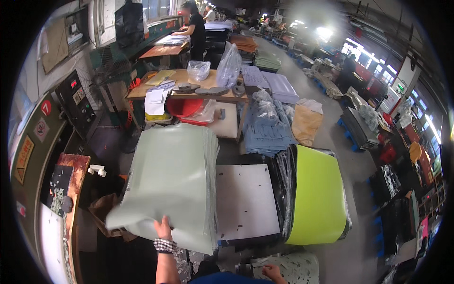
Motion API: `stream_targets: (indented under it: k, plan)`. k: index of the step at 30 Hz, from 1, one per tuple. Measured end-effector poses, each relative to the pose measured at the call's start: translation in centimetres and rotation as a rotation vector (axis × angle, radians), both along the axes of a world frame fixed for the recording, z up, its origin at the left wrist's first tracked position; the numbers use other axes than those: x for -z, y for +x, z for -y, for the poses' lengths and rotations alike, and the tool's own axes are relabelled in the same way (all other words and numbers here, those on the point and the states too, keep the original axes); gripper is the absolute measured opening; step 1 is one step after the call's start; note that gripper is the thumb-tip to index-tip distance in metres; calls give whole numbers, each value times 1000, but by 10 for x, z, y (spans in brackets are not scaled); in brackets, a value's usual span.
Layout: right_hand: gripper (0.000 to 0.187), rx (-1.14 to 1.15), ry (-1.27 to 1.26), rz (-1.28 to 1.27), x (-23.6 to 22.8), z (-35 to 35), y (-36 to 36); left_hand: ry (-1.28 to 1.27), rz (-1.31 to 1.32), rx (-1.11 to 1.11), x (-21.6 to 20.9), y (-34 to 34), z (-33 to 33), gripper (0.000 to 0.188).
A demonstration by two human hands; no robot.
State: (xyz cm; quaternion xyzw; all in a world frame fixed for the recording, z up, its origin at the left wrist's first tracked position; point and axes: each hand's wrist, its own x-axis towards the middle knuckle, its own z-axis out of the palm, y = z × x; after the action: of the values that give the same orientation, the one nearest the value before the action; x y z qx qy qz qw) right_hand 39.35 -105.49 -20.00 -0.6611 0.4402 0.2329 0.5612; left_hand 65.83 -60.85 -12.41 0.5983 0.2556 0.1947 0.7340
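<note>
At the near edge of a tall stack of pale grey-green sheets (177,161), my left hand (163,228) is closed on the top sheet (137,215). That sheet's near left corner is raised and blurred, bending up off the stack. A checkered band circles my left wrist. Low in the picture, my right hand (272,273) has its fingers curled over a pale sheet full of cut-out holes (300,269). Whether it grips that sheet or something small is hidden.
Right of the stack lie a white board (246,201) with dark scraps and a pile topped by a lime-green sheet (319,194). Beyond stand a wooden table (208,92) and blue sheets (267,123). A machine (35,142) borders the left; a person (194,28) works farther back.
</note>
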Motion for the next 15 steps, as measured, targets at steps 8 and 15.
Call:
stream_targets:
  k: [8,15]
  plan:
    - [32,-40,-127,143,35,71,-107,972,329,888,-269,-78,78,24]
    - [51,-223,-707,715,-57,111,-46,1371,471,1833,-402,-205,93,38]
